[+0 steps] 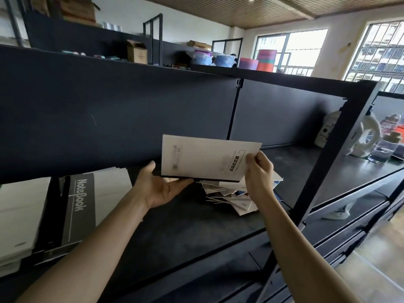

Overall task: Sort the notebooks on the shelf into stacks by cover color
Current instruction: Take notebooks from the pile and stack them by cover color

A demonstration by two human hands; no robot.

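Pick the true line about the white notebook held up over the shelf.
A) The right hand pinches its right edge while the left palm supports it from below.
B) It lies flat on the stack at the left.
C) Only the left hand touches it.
A: the right hand pinches the white notebook at its right edge, and the left hand lies palm up under its lower edge, above the shelf.

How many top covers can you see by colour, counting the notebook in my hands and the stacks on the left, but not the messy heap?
White: 3, the held notebook, the far-left stack and the white cover right of the grey one.
Grey and black: 1, the NoteBook cover.
Total: 4
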